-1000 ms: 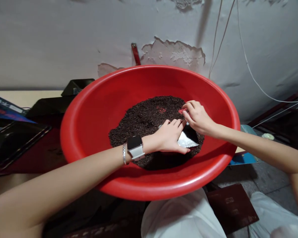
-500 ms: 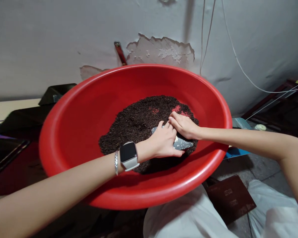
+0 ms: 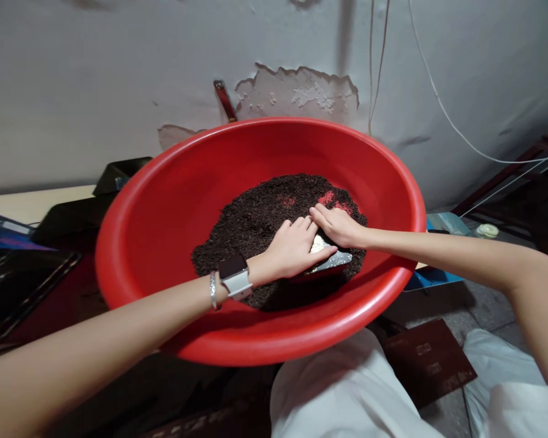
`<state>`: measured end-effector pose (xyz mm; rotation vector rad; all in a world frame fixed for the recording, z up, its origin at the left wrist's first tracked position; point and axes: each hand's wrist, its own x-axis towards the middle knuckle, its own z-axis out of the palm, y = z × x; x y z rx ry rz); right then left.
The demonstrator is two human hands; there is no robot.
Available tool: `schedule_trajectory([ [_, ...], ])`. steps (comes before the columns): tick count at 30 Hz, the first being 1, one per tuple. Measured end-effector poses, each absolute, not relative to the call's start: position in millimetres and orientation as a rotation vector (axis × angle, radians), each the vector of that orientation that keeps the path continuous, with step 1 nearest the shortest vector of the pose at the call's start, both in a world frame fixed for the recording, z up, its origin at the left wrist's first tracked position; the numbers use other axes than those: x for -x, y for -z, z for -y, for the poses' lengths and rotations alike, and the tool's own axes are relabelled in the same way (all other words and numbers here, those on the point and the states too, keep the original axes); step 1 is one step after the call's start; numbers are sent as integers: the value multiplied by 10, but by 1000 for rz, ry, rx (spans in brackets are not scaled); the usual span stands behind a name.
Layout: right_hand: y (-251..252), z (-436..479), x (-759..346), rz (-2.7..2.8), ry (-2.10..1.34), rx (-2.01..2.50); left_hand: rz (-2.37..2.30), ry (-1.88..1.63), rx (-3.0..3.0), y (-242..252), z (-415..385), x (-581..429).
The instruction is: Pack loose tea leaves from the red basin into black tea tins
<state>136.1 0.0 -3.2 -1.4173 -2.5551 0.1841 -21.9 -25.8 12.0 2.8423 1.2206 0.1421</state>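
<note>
A large red plastic basin fills the middle of the view, holding a heap of dark loose tea leaves. My left hand, with a white watch and a silver bracelet at the wrist, grips a small silver foil pouch lying on the leaves. My right hand reaches in from the right, fingers together, pressing at the pouch's mouth right beside my left fingers. What the right fingers hold is hidden.
A peeling grey wall stands just behind the basin, with white cables hanging at the right. Dark trays lie to the left. A dark red box sits on the floor beside my white-clothed knees.
My right hand has come down from the bare red patch in the leaves to the pouch, meeting my left hand. The left hand has tilted the pouch flatter. The view shifted slightly.
</note>
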Motion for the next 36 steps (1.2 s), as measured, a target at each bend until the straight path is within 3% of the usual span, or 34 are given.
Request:
schedule_trajectory([
  [8,-240,186,-1604,2696,-659,1140,-1066,-33,-2783,-190,423,467],
  [14,-148,306,-1762,2788,-618,825,-1134,-60,-2752,-209,515,433],
  [20,-181,300,-1754,2803,-407,811,-1258,-123,-2814,-308,511,392],
  [26,-975,608,-2109,2659,225,859,-1382,-394,-3080,-1112,699,65],
  [31,-1593,1065,-2658,2265,647,842,-1111,-976,-3202,-1697,809,-528],
  [36,-1723,1376,-3220,2104,678,1055,-696,-887,-3290,-1936,760,-1156],
])
